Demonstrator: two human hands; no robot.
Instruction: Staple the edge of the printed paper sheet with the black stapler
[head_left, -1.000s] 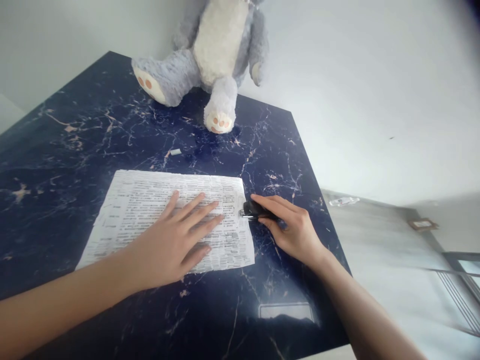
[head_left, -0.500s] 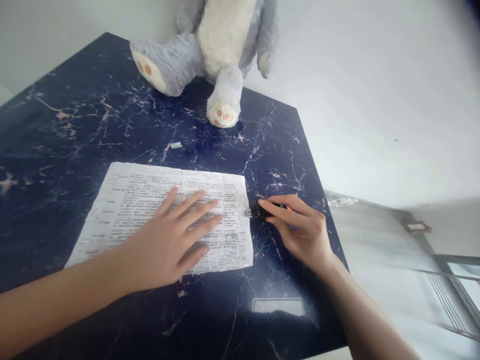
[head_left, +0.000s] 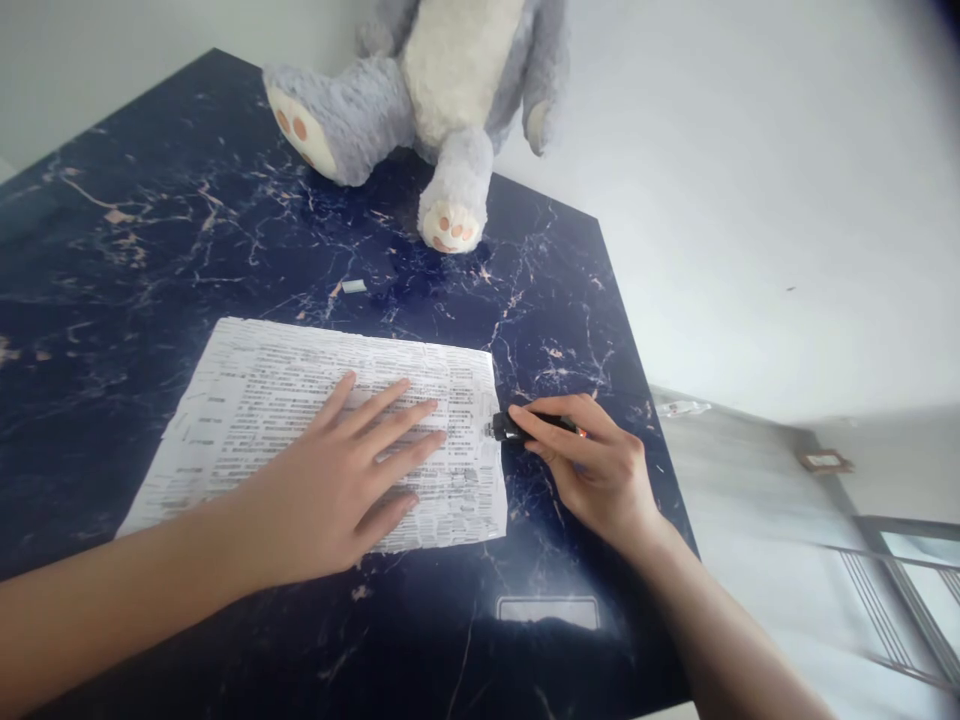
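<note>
A stack of printed paper sheets [head_left: 300, 365] lies on the dark blue marbled table. My left hand [head_left: 352, 480] rests flat on it, palm down, with the fingers spread toward the right edge. In my right hand [head_left: 596, 465] is what looks like a small black stapler [head_left: 510, 428] with a silver metal front. It is held between thumb and fingers, and its front end meets the middle of the sheets' right edge. My fingers partly cover its body, where a bit of orange shows.
A grey and cream plush toy [head_left: 457, 120] sits at the back of the table [head_left: 150, 250]. A small pale strip [head_left: 353, 286] lies beyond the papers. The table's right edge runs close past my right hand. A white wall rises behind.
The stapler has shifted slightly left with my right hand, and its front now reaches further over the paper's edge. My left hand stays in place. The view has tilted slightly.
</note>
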